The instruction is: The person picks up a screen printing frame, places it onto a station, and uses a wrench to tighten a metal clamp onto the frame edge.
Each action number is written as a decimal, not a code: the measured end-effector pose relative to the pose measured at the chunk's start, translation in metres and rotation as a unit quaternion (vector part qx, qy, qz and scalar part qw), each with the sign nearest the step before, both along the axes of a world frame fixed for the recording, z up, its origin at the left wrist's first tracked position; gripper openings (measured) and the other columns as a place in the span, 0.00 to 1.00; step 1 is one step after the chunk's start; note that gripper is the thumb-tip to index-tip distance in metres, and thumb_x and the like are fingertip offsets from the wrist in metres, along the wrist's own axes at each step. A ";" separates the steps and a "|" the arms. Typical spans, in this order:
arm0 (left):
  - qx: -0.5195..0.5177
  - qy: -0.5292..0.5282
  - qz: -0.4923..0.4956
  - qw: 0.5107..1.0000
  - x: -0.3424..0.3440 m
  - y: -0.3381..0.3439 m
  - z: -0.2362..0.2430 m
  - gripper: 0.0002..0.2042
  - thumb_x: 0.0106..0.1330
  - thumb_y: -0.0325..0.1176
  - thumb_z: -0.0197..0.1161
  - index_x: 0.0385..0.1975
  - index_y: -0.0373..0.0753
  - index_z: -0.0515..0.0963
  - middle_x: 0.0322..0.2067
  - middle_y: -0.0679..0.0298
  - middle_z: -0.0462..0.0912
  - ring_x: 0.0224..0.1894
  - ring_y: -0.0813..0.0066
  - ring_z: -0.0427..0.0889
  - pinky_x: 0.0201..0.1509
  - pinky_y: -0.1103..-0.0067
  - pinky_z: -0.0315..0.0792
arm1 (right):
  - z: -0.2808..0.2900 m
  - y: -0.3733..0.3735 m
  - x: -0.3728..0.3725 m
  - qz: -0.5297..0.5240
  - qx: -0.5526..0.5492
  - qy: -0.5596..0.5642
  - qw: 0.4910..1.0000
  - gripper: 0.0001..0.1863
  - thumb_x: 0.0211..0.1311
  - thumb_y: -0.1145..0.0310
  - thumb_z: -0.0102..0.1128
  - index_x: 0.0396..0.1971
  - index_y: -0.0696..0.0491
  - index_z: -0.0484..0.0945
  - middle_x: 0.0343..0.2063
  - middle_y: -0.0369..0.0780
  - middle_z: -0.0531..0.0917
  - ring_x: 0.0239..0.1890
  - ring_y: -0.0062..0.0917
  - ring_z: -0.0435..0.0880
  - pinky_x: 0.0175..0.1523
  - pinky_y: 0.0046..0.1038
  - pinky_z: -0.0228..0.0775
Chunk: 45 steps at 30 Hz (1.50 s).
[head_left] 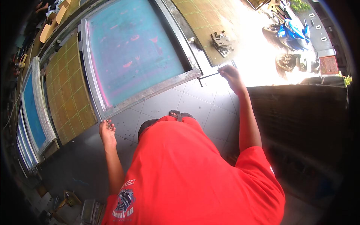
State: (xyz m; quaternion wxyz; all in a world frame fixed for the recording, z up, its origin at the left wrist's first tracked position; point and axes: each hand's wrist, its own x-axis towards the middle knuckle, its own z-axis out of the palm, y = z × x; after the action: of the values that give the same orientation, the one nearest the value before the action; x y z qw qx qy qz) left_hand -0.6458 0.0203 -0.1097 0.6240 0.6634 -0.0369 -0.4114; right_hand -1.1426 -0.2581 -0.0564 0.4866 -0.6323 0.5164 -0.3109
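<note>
A large screen-printing frame [139, 98] with a metal border and teal mesh, marked with pink stains, lies before me at an angle. Just below its lower left corner is my left hand [108, 135], palm turned up and fingers curled in; what lies in them, if anything, is too small to name. My right hand [233, 79] is raised to the right of the frame, beside a thin dark metal bar [210, 75]. Its thumb and fingertips are pinched together, and glare hides what may be between them. Neither hand visibly touches the frame.
Flat yellowish boards with green grid lines [69, 90] flank the frame; the right one bears a metal clamp-like fixture [222, 43]. More blue screens [33, 108] stand at far left. Grey tiled floor [161, 101] lies below. A blue motorbike [294, 32] stands outside in bright light.
</note>
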 end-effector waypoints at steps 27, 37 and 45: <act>0.074 -0.105 -0.115 0.985 0.030 -0.042 -0.003 0.18 0.71 0.48 0.53 0.45 0.38 0.72 0.31 0.67 0.78 0.24 0.81 0.75 0.24 0.84 0.68 | -0.031 0.020 0.081 -0.347 0.057 -0.330 0.876 0.15 0.70 0.69 0.50 0.54 0.49 0.65 0.43 0.37 0.73 0.43 0.18 0.69 0.48 0.28 0.64; 0.054 -0.099 -0.114 0.987 0.028 -0.042 0.000 0.17 0.71 0.47 0.54 0.44 0.38 0.73 0.30 0.67 0.78 0.24 0.81 0.74 0.26 0.84 0.68 | -0.024 0.012 0.101 -0.361 0.034 -0.371 0.855 0.15 0.69 0.64 0.52 0.50 0.54 0.68 0.39 0.34 0.71 0.42 0.16 0.69 0.50 0.21 0.66; 0.048 -0.099 -0.114 0.987 0.024 -0.046 0.004 0.17 0.71 0.46 0.53 0.44 0.37 0.72 0.34 0.65 0.77 0.25 0.80 0.75 0.26 0.83 0.69 | 0.006 -0.008 0.124 -0.502 0.099 -0.409 0.756 0.19 0.71 0.50 0.48 0.29 0.50 0.64 0.18 0.31 0.61 0.19 0.16 0.58 0.26 0.21 0.56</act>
State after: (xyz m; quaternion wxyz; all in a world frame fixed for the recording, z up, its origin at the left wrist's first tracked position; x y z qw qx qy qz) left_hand -0.6222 -0.0253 -0.1054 0.5334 0.7219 -0.1541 -0.4131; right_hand -1.0188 -0.2660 -0.0501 0.4855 -0.0433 0.5391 -0.6868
